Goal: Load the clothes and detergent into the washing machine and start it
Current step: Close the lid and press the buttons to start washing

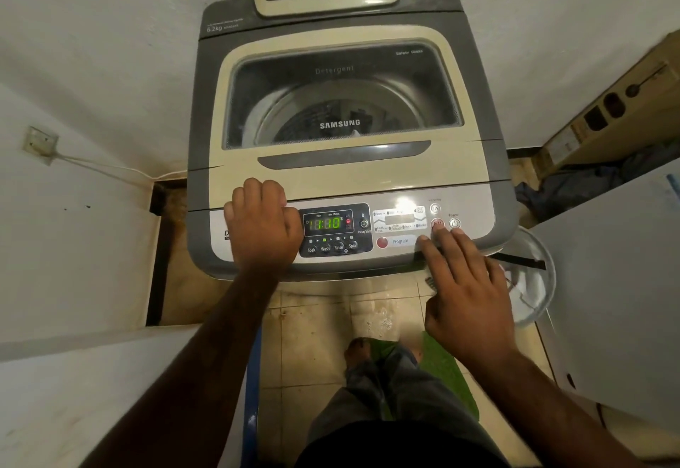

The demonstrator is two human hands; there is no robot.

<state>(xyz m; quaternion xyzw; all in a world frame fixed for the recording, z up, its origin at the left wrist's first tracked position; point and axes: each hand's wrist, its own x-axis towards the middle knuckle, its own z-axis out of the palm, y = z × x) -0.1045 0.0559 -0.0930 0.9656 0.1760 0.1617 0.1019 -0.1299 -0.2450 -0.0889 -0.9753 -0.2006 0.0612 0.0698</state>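
Observation:
A top-loading washing machine (235,74) stands before me with its cream lid (342,177) closed; through the glass window (342,96) I see the steel drum. The control panel's display (328,223) glows green with 11:10. My left hand (263,224) rests as a loose fist on the panel's left part, holding nothing. My right hand (467,287) lies flat with fingers stretched; a fingertip touches the red round button (437,224) beside the power button (455,223). No clothes or detergent container are plainly visible.
A pale plastic basin (533,283) sits on the floor right of the machine. A cardboard box (607,110) and dark cloth (574,188) lie at the right. A wall socket (39,144) with a cable is at the left. A green mat (449,368) lies under my feet.

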